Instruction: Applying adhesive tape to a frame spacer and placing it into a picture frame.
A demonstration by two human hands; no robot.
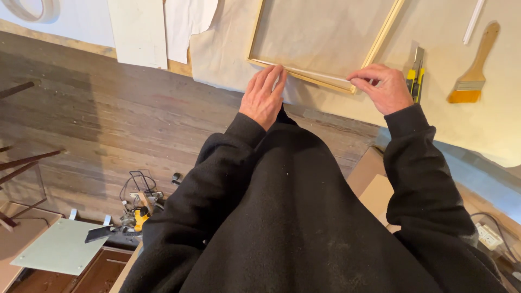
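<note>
You have two hands at the work: your left hand and your right hand. Before you lies one wooden frame on one sheet of canvas. To the right you have one utility knife, one paintbrush and one white rod. On the floor, near left, sits one power saw.

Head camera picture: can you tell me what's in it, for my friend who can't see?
A person in black sleeves presses both hands, left hand and right hand, on the near edge of a wooden frame lying on beige cloth, pinching a white strip of cloth along it. A yellow knife and a brush lie to the right.
</note>
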